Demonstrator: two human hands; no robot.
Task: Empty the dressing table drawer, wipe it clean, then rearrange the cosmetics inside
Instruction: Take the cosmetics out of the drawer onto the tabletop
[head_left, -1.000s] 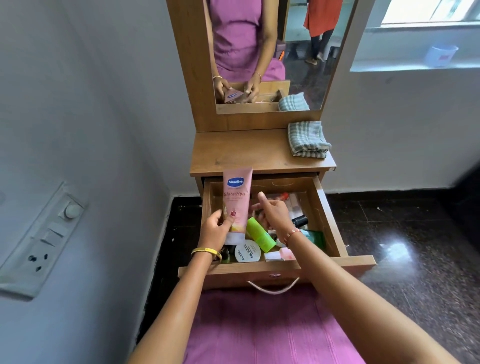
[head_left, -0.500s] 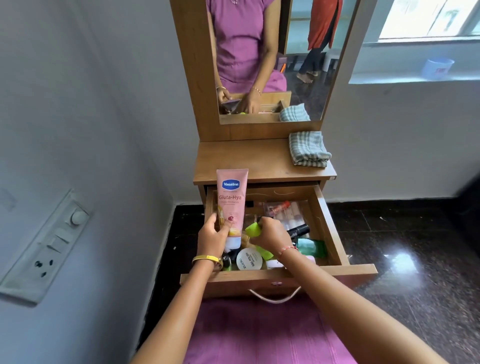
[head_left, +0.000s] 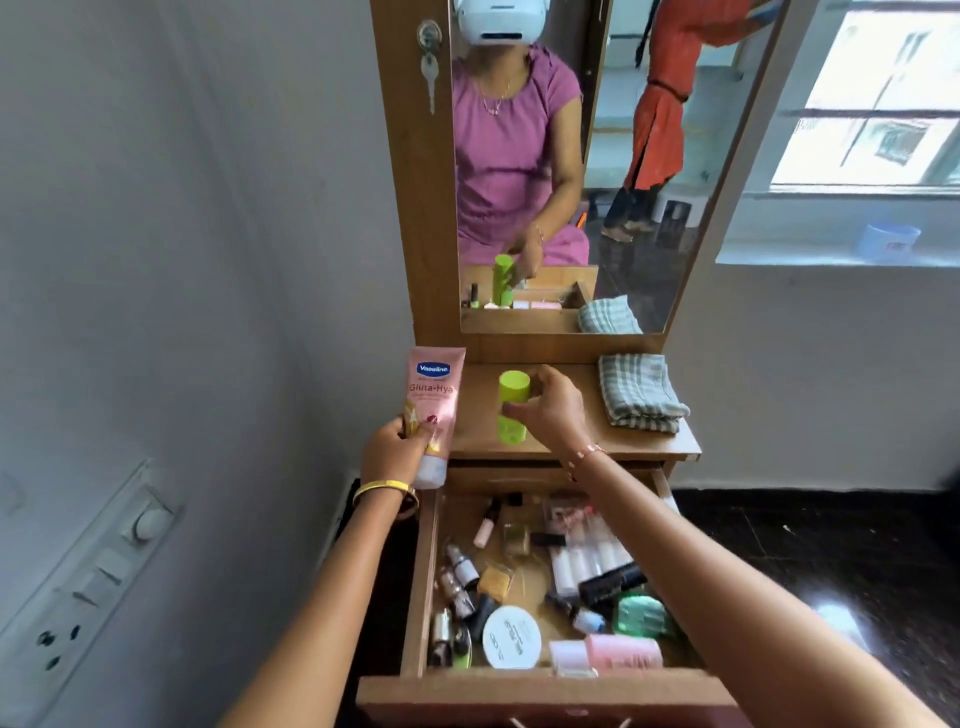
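- Drawer (head_left: 423, 582) pulled out near, crowded with cosmetics: white round jar (head_left: 511, 637), pink bottle (head_left: 623, 652).
- Left hand (head_left: 397, 451), fingers clamped on pink lotion tube (head_left: 434, 402), at the counter's left edge.
- Right hand (head_left: 553, 410), fingers clamped on green bottle (head_left: 512, 406), upright on the counter (head_left: 582, 441).
- Folded cloth (head_left: 641, 392) far right.

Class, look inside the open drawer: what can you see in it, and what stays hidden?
The drawer holds a round white jar, pink containers, a black tube and small bottles. The right forearm covers its right edge.

Matt wooden drawer (head_left: 545, 688); glossy plastic tube (head_left: 434, 400); checked cloth (head_left: 640, 392).
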